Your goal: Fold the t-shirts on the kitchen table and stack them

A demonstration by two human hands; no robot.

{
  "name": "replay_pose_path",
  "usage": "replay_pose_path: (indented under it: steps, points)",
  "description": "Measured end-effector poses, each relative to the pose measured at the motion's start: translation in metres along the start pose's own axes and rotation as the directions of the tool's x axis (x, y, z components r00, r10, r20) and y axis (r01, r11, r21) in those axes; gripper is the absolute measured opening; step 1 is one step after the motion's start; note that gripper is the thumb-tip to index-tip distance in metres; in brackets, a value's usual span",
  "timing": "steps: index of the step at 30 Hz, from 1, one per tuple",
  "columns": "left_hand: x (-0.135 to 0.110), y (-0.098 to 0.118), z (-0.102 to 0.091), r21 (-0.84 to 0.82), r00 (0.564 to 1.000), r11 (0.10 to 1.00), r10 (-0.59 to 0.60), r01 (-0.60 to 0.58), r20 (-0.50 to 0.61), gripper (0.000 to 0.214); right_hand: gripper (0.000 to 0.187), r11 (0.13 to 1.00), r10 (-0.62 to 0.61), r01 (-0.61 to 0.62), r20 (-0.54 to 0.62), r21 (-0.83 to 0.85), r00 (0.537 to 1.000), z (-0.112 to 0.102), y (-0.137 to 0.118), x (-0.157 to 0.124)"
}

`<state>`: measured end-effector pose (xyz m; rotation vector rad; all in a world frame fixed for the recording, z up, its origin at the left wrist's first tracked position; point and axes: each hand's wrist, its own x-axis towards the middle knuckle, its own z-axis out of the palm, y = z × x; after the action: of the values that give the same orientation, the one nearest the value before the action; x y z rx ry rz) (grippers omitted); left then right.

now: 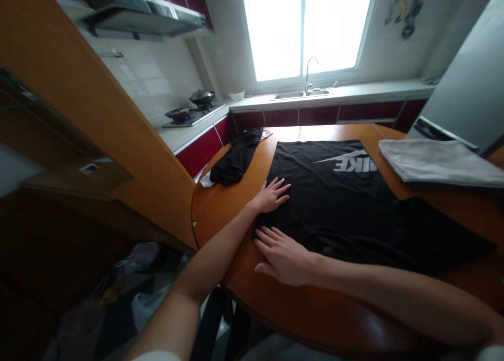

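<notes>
A black T-shirt (338, 203) with a white Nike print lies spread on the wooden table (252, 303), its left part folded inward and one sleeve stretching out to the right. My left hand (271, 195) rests flat on the shirt's left edge with fingers spread. Closer to me, my right hand (285, 256) lies palm down by the shirt's near left corner, fingertips on the cloth and thumb over bare wood. Neither hand grips anything. The palms' undersides are hidden.
A crumpled black garment (236, 158) with a white part sits at the table's far left. Folded pale cloth (441, 161) lies at the right. Beyond are a sink (291, 95), a stove with pans (202, 98) and a fridge (468, 82). Bags (144, 256) lie on the floor at left.
</notes>
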<state>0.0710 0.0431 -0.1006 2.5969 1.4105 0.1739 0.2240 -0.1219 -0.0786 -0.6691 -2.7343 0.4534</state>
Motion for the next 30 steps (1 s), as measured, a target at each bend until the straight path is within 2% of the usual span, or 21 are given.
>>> replay_pose_path:
  steps: [4,7,9,13,15,17,19,21,23,25,26,27,28,30]
  points:
    - [0.001,0.001,-0.003,0.036,0.999,0.999,-0.015,0.014,0.043,0.062,0.065,0.997,-0.070,0.069,0.015,0.016,0.997,0.005,-0.016,-0.013]
    - [0.001,0.002,-0.007,0.064,0.999,0.998,-0.014,0.012,0.033,0.061,0.055,0.992,-0.120,0.119,0.012,0.049,0.993,-0.006,-0.027,-0.025]
    - [0.000,0.005,-0.010,0.097,1.000,0.995,0.001,0.000,-0.017,0.059,0.049,0.992,-0.107,0.108,-0.019,0.061,0.994,-0.018,-0.030,-0.033]
    - [-0.003,0.019,-0.012,0.152,0.982,0.986,0.100,-0.076,-0.158,0.059,0.040,0.994,0.074,-0.059,-0.180,0.088,0.981,-0.044,-0.013,-0.054]
    - [-0.004,0.030,-0.010,0.144,0.973,0.981,0.151,-0.127,-0.174,0.060,0.035,0.975,0.218,-0.192,-0.310,0.113,0.926,-0.058,0.010,-0.072]
    - [-0.006,0.040,-0.006,0.125,0.971,0.977,0.188,-0.171,-0.148,0.061,0.032,0.923,0.381,-0.356,-0.450,0.143,0.807,-0.074,0.041,-0.099]
    - [-0.008,0.047,-0.001,0.105,0.972,0.973,0.214,-0.204,-0.097,0.062,0.032,0.814,0.537,-0.559,-0.576,0.159,0.617,-0.090,0.075,-0.138]
    - [-0.009,0.050,0.005,0.091,0.973,0.970,0.229,-0.225,-0.029,0.062,0.033,0.633,0.642,-0.760,-0.648,0.146,0.409,-0.103,0.108,-0.184]
    - [-0.009,0.051,0.009,0.086,0.973,0.970,0.227,-0.229,0.029,0.063,0.035,0.403,0.705,-0.910,-0.667,0.097,0.241,-0.112,0.134,-0.231]
    - [-0.009,0.050,0.012,0.087,0.975,0.972,0.213,-0.218,0.063,0.063,0.038,0.177,0.747,-0.983,-0.658,0.054,0.099,-0.117,0.153,-0.273]
    - [-0.009,0.049,0.012,0.087,0.976,0.973,0.206,-0.212,0.070,0.063,0.038,0.087,0.764,-0.996,-0.644,0.035,0.044,-0.118,0.159,-0.290]
    - [-0.008,0.049,0.013,0.086,0.977,0.974,0.201,-0.207,0.074,0.063,0.039,0.028,0.780,-0.999,-0.625,0.018,0.010,-0.118,0.164,-0.304]
    - [-0.008,0.048,0.012,0.084,0.977,0.975,0.200,-0.206,0.076,0.063,0.041,-0.007,0.796,-1.000,-0.606,0.015,-0.014,-0.118,0.168,-0.315]
    - [-0.007,0.048,0.012,0.080,0.976,0.975,0.202,-0.208,0.076,0.063,0.041,-0.010,0.829,-0.998,-0.557,0.057,-0.040,-0.119,0.173,-0.328]
